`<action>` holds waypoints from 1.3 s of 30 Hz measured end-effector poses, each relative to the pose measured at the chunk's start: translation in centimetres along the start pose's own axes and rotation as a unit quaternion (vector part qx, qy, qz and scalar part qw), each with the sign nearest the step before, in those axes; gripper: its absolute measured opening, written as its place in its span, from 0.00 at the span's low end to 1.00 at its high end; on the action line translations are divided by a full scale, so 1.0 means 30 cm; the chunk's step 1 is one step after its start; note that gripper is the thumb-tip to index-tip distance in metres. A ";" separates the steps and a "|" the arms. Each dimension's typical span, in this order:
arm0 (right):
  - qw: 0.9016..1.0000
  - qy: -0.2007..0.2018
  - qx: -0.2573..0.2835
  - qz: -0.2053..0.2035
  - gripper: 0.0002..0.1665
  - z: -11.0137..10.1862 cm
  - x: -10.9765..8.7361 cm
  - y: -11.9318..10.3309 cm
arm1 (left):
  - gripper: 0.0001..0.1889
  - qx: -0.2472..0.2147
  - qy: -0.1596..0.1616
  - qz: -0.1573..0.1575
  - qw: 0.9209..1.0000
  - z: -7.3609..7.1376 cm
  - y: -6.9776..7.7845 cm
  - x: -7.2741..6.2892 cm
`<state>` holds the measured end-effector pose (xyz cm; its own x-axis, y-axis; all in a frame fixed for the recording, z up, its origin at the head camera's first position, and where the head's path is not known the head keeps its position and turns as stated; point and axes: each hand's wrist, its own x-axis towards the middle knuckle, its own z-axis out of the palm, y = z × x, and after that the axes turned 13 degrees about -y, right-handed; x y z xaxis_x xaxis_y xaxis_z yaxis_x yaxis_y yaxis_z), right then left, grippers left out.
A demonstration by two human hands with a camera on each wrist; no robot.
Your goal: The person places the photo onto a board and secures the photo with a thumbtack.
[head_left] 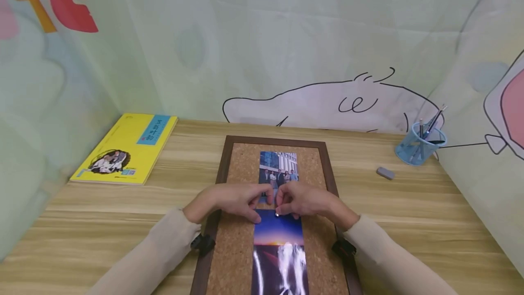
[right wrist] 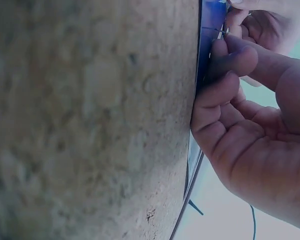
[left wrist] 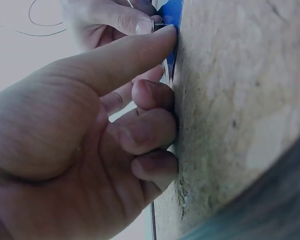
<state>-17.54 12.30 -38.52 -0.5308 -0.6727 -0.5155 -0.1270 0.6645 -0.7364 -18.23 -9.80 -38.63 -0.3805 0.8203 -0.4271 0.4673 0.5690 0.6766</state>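
Observation:
A glossy sunset photo (head_left: 278, 231) lies on a cork board (head_left: 235, 249) in a dark brown frame, just below a group photo (head_left: 279, 167) of people before buildings. My right hand (head_left: 304, 198) pinches a thumbtack (head_left: 277, 214) between thumb and fingertips at the top edge of the sunset photo; the right wrist view shows its thin pin (right wrist: 215, 30) pointing at the blue surface. My left hand (head_left: 239, 198) rests its straight thumb on the photo's upper left corner, its other fingers (left wrist: 147, 132) loosely bent against the cork. Both hands partly cover the group photo's lower end.
On the wooden table (head_left: 188, 158), a yellow book (head_left: 141, 158) lies at the back left. A blue mesh cup (head_left: 413, 151) with pens stands at the back right, a grey eraser (head_left: 385, 173) in front of it. Printed fabric walls (head_left: 286, 35) enclose the table.

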 end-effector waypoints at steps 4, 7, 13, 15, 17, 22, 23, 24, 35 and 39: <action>1.000 0.009 0.005 0.005 0.09 0.001 0.000 0.001 | 0.19 0.006 0.012 -0.021 1.000 0.001 0.004 -0.005; 1.000 0.015 0.003 0.011 0.12 0.003 0.002 0.001 | 0.20 0.020 0.019 -0.043 0.999 -0.001 0.006 -0.018; 0.999 0.025 -0.015 0.021 0.14 0.001 0.000 -0.006 | 0.23 0.033 0.017 -0.057 0.998 -0.014 0.001 -0.040; 0.999 0.027 -0.020 0.025 0.14 0.000 -0.001 -0.008 | 0.22 0.029 0.018 -0.064 0.997 -0.016 0.001 -0.037; 0.999 0.028 -0.025 0.030 0.13 0.000 -0.001 -0.009 | 0.22 0.026 0.020 -0.069 0.997 -0.015 0.001 -0.035; 0.998 0.026 -0.033 0.040 0.13 0.004 -0.002 -0.011 | 0.22 0.020 0.028 -0.068 0.997 -0.010 0.002 -0.033; 0.998 0.026 -0.035 0.041 0.13 0.005 -0.003 -0.012 | 0.22 0.020 0.029 -0.067 0.997 -0.009 0.002 -0.033; 0.998 0.027 -0.037 0.040 0.13 0.006 -0.005 -0.014 | 0.22 0.018 0.030 -0.067 0.997 -0.008 0.003 -0.032; 0.990 0.047 -0.131 0.039 0.16 0.020 -0.004 -0.029 | 0.22 0.030 0.039 -0.068 0.996 -0.013 0.006 -0.022; 0.988 0.031 -0.144 0.041 0.17 0.017 0.007 -0.032 | 0.22 0.026 0.038 -0.069 0.997 -0.009 0.004 -0.022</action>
<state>-17.10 11.35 -38.13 -0.5989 -0.5969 -0.5339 -0.3098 0.7874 -0.5329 -18.15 -10.30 -38.12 -0.5030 0.7279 -0.4660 0.4466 0.6805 0.5810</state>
